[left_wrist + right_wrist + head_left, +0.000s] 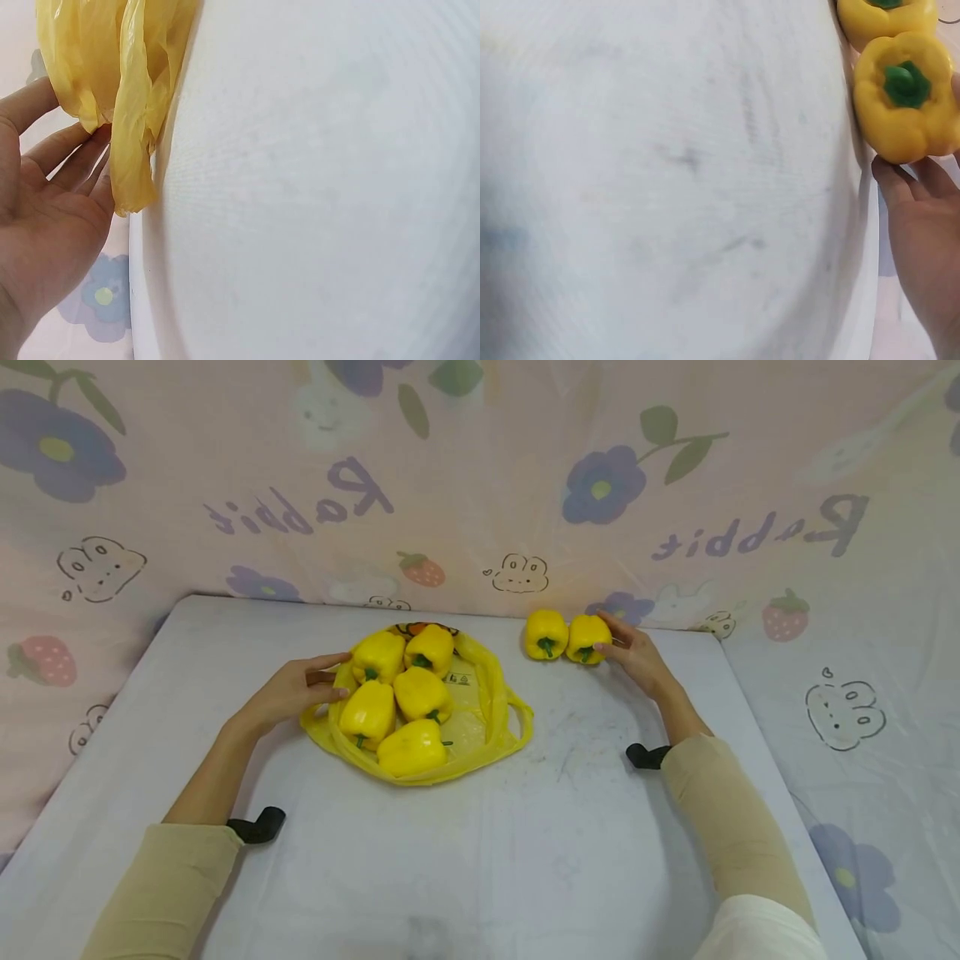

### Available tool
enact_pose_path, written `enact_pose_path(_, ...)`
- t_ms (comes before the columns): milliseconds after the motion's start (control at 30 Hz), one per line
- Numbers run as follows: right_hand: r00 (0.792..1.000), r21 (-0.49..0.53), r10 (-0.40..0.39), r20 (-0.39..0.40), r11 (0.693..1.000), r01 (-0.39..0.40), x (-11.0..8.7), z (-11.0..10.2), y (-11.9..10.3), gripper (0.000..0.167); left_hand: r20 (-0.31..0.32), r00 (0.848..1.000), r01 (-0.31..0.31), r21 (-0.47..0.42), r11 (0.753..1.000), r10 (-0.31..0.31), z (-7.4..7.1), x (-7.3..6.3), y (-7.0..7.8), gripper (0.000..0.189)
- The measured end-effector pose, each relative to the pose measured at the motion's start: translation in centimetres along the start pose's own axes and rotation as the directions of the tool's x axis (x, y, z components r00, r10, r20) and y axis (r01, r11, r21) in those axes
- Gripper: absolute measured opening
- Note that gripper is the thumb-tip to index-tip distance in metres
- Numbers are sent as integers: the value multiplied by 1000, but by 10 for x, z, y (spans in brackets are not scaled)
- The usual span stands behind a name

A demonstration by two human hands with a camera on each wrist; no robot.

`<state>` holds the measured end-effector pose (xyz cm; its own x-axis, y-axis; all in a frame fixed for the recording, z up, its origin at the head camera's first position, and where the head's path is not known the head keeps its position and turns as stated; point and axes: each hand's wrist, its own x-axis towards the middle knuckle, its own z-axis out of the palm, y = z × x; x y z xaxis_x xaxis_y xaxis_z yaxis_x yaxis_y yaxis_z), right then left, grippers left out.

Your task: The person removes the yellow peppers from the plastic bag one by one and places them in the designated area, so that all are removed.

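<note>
In the head view, my left hand (292, 693) is at the left side of a yellow plastic bag (491, 693), its fingers spread and touching the bag's outer side. Several yellow bell peppers (422, 695) with green stems lie inside the open bag. The left wrist view shows the fingers (64, 154) against the thin, crumpled plastic (135, 150). At the table's back right, my right hand (637, 656) holds a yellow bell pepper (587, 637) between thumb and fingers. Another yellow bell pepper (546, 635) stands just left of it. The right wrist view shows the held pepper (900, 124) with its stem facing the camera.
A white cloth covers the table (480, 860). Behind it hangs a pale curtain (465, 485) printed with flowers, rabbits and strawberries. A black wrist mount (258, 827) sticks out from the left sleeve, and another black mount (647, 756) from the right sleeve.
</note>
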<state>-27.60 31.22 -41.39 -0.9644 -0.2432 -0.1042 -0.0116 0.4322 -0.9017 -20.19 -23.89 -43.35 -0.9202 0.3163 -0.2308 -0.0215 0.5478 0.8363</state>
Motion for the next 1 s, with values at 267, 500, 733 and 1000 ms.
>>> enact_pose_path(267, 1000, 52, -18, -15, 998, 18, -2, 3, 1, 70, 7, 1000, -11, -12, 1000, 11, 2, 1, -1, 73)
enact_pose_path(500, 996, 103, -54, -74, 993, 62, -2, 2, -4, 68, 4, 1000, -20, -1, 1000, 20, 1, 0, 0, 72)
enact_pose_path(733, 979, 118, -130, -157, 982, 149, -1, 3, -14, 63, 6, 1000, -16, 1, 1000, 16, 0, -1, 1, 74)
enact_pose_path(1000, 951, 110, -256, -174, 954, 277, -2, 10, -38, 57, 4, 1000, -7, 7, 1000, 7, 0, -2, 3, 75)
